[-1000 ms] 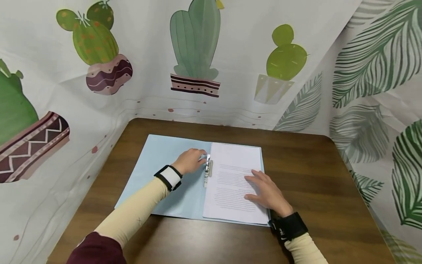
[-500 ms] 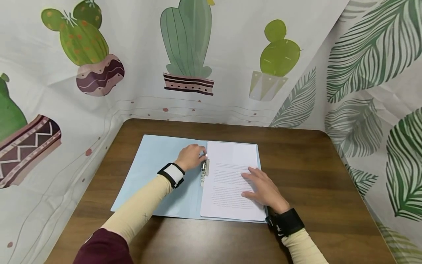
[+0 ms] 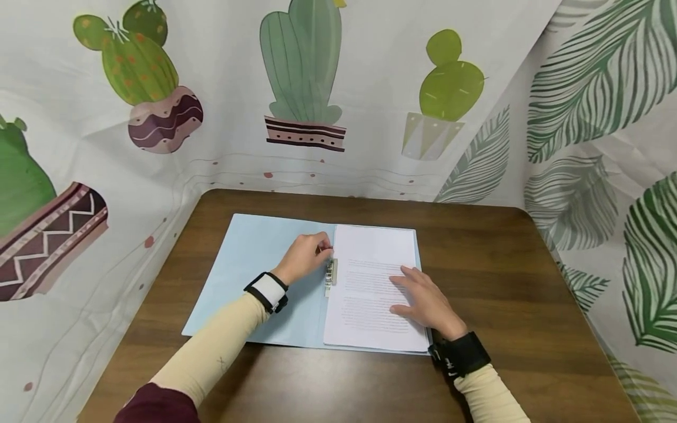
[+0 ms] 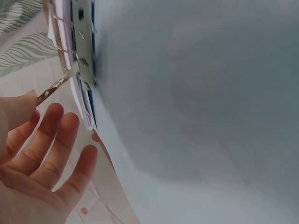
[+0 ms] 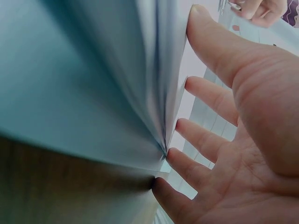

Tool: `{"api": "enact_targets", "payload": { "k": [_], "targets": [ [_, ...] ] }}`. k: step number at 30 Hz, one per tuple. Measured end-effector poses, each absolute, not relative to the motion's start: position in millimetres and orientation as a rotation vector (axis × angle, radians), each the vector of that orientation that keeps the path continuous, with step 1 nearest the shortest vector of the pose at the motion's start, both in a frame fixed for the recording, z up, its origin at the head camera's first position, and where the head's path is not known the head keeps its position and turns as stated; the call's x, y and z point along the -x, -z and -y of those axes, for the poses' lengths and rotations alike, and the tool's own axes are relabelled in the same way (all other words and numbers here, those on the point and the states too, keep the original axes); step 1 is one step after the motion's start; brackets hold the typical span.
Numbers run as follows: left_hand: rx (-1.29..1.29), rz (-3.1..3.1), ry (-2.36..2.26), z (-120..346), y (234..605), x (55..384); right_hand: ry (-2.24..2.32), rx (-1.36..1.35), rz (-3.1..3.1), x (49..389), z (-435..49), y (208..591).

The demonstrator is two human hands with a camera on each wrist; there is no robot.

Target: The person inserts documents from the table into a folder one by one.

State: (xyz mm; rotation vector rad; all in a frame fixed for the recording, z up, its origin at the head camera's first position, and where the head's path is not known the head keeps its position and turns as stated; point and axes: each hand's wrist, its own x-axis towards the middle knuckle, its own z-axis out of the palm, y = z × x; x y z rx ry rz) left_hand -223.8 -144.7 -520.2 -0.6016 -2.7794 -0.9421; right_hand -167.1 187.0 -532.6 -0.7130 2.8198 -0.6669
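Note:
A light blue folder (image 3: 264, 241) lies spread flat, a stack of printed paper (image 3: 372, 241) on its right half. Along its spine runs a metal clip (image 3: 331, 276), its far end hidden behind fingers. My left hand (image 3: 302, 257) is at that far end; in the left wrist view, thumb and index finger pinch the clip's metal lever (image 4: 52, 89), which stands out from the spine, while the other fingers are loosely spread. My right hand (image 3: 427, 302) rests with spread fingers on the paper's right side. In the right wrist view its fingertips (image 5: 191, 84) touch the sheets near their edge.
Beneath the folder is a brown wooden table (image 3: 476, 258) with rounded far corners. A white cloth (image 3: 370, 170) printed with cacti and leaves hangs behind the table and around its sides.
My left thumb and finger, apart near the clip's far end one second ago, have come together on its lever. The right hand stays on the paper. The head view shifts slightly.

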Motion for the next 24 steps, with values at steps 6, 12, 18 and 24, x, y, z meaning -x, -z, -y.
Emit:
{"api": "enact_targets", "payload": {
  "k": [6, 12, 18, 24],
  "targets": [
    [0.666, 2.713, 0.957, 147.5, 519.2, 202.3, 0.679, 0.726, -2.822, 167.4, -188.3, 531.9],
    [0.762, 2.69, 0.935, 149.8, 523.4, 185.1, 0.691, 0.74, -2.825, 165.7, -189.9, 532.0],
    [0.803, 2.728, 0.965, 155.9, 530.7, 175.2, 0.693, 0.754, -2.821, 165.5, -189.2, 532.1],
    [0.827, 2.714, 1.114, 160.7, 531.4, 177.4, 0.697, 0.758, -2.825, 165.3, -187.8, 532.5]
  ]
}}
